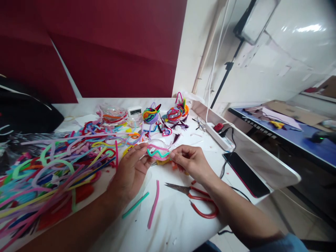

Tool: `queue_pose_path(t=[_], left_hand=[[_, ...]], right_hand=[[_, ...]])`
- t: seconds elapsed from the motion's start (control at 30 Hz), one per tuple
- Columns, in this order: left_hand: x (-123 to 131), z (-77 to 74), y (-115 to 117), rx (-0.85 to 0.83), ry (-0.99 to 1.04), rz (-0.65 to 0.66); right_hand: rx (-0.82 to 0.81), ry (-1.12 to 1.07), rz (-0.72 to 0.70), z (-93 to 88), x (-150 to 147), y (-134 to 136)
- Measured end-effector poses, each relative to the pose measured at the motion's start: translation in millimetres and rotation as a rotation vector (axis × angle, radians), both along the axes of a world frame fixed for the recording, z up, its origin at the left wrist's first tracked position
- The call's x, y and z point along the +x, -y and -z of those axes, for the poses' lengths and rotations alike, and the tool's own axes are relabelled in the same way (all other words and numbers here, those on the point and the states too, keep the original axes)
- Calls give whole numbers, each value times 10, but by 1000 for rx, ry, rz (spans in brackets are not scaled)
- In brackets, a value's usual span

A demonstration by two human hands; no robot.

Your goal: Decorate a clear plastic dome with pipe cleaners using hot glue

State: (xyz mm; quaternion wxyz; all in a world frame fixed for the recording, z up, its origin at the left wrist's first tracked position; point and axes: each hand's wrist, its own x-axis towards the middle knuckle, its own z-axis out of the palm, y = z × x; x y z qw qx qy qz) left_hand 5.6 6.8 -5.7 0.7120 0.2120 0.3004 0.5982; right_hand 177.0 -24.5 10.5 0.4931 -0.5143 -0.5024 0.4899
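My left hand (pixel 133 168) is curled around the side of a clear plastic ball (pixel 157 141) that carries pink pipe cleaner bands. Across its front runs a green zigzag pipe cleaner (pixel 157 154). The thumb and index finger of my right hand (pixel 189 161) pinch the zigzag's right end against the ball. Something yellow and orange shows beneath, partly hidden by my fingers. Below my hands, a pink pipe cleaner piece (pixel 153 204) and a straight green piece (pixel 135 205) lie on the white table (pixel 123 238). Red-handled scissors (pixel 195 196) lie under my right wrist, blades pointing left.
A large heap of pipe cleaners (pixel 57 171) covers the left side. Decorated balls (pixel 151 114) and a small white digital display (pixel 134 111) stand at the back. On the right are a power strip (pixel 220 136), cables and a phone (pixel 246 174).
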Motion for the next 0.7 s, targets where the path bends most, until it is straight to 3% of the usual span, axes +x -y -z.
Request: queue_pose_path(t=[0.7], left_hand=[[11,129,-30,78,-68,35]], right_hand=[[54,-81,83,200,-50,11]])
